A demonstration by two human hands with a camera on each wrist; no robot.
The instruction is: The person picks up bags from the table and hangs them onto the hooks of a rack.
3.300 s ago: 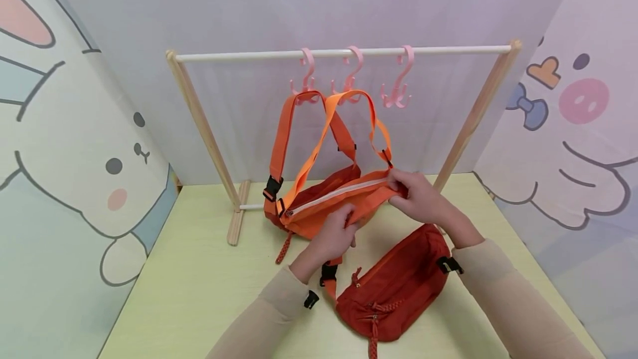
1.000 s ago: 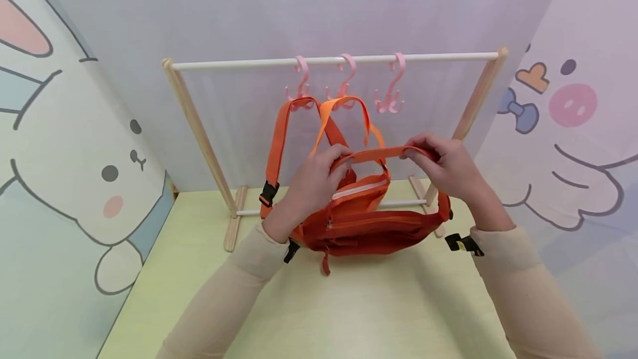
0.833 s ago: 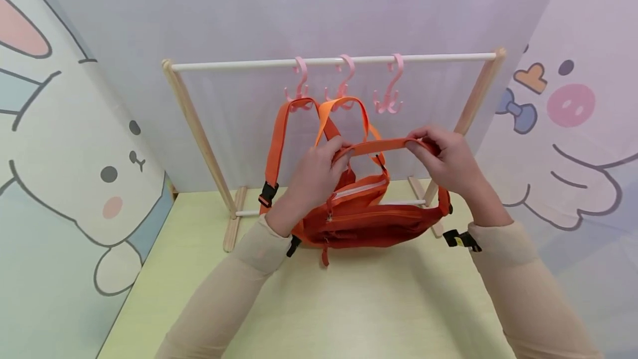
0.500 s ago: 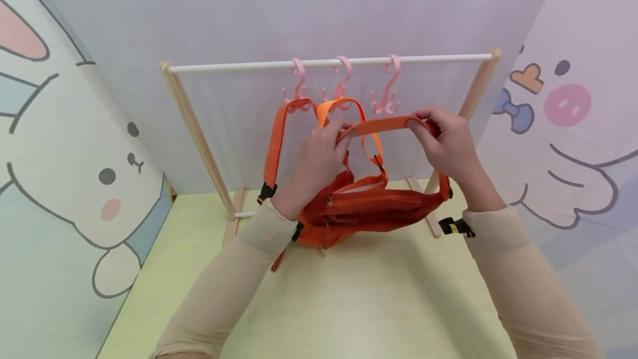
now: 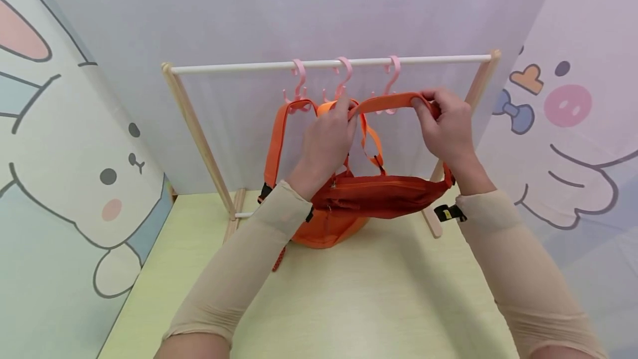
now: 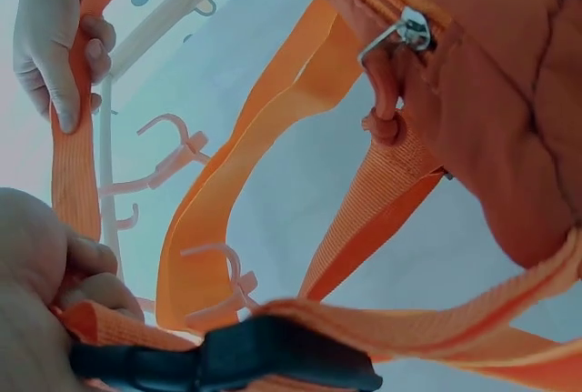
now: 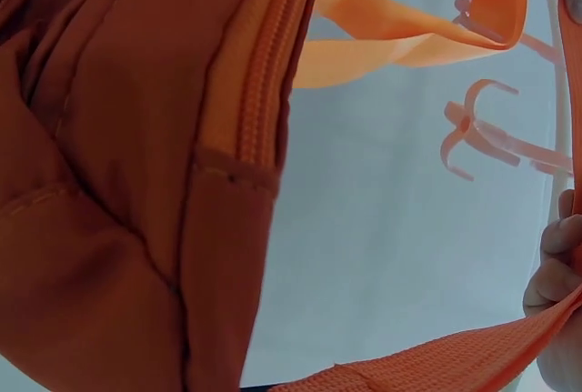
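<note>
My left hand [image 5: 325,143] and my right hand [image 5: 451,126] each grip the orange strap [image 5: 389,102] of a dark red waist bag [image 5: 386,195], a short span stretched between them. The bag hangs below in the air. In the left wrist view a black buckle [image 6: 273,356] sits on the strap by my left hand. Behind the strap is the right pink hook [image 5: 394,73], partly covered. An orange waist bag [image 5: 329,234] hangs from the middle pink hook [image 5: 345,73]. Another bag's red-orange strap [image 5: 276,148] loops over the left pink hook [image 5: 300,73]; its body is mostly hidden.
A white rod [image 5: 229,68] on wooden legs [image 5: 199,143] carries the hooks. The rack stands on a pale yellow table [image 5: 349,303] against a plain backdrop. Cartoon-printed panels flank it, a rabbit [image 5: 75,143] left and a pig [image 5: 568,126] right.
Both hands left the hanging orange bag and took the dark red bag's strap. They have lifted the bag off the table, raising the strap in front of the right hook.
</note>
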